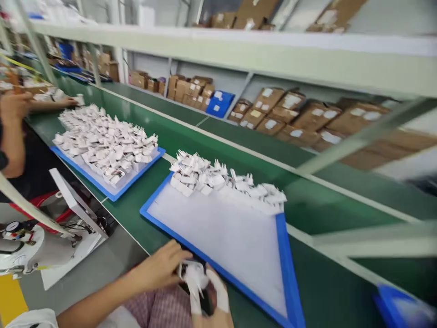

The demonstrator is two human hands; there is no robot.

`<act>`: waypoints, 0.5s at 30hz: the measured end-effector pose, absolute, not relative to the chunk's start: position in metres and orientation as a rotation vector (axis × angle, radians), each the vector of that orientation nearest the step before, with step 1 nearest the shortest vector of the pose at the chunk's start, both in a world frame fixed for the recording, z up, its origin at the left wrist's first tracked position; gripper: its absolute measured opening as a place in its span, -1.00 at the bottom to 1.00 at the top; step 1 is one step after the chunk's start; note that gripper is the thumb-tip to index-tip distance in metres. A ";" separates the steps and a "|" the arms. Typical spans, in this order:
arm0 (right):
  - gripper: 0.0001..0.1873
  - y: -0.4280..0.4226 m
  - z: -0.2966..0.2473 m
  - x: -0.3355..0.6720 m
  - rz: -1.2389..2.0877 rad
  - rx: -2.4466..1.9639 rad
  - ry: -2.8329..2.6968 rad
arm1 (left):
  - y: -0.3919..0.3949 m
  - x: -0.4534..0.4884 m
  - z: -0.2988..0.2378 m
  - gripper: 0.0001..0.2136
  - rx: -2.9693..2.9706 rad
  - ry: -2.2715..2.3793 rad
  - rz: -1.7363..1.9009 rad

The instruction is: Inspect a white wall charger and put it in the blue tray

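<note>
Just in front of my lap, at the near edge of a tray, both hands hold a white plug housing. It is blurred, with prong-like parts and a dark opening at its left side. My left hand grips it from the left, fingers closed at its edge. Around its right side curls my right hand, with white coverings on the thumb and a finger. Beyond them lies a blue-rimmed tray with a white lining; similar white plug pieces are heaped along its far side.
Another blue tray, piled with white pieces, lies to the left on the green workbench. A co-worker's arm is at far left. Shelf posts and cardboard boxes stand behind. A blue tray corner shows at lower right.
</note>
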State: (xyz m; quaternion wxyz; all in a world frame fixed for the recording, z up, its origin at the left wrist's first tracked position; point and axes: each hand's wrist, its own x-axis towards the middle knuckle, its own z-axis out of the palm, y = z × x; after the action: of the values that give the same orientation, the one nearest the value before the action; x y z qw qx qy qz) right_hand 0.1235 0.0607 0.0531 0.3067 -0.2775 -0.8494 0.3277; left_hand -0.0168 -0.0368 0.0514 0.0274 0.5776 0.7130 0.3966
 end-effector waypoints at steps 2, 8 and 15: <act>-0.67 0.068 0.056 0.128 0.841 -0.586 -2.273 | -0.036 -0.026 0.063 -0.87 1.710 2.067 1.207; -0.50 0.064 0.075 0.115 0.686 -0.328 -2.346 | -0.032 -0.031 0.072 -0.89 1.632 1.897 1.185; -0.36 0.042 0.066 0.106 0.731 -0.586 -2.283 | -0.035 -0.030 0.076 -0.82 1.568 1.919 1.090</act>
State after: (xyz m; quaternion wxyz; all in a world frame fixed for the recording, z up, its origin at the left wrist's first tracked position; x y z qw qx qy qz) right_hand 0.1064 0.0419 0.0663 0.3307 -0.2242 -0.8731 0.2796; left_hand -0.0304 -0.0347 0.0756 0.2154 0.5656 0.6922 0.3930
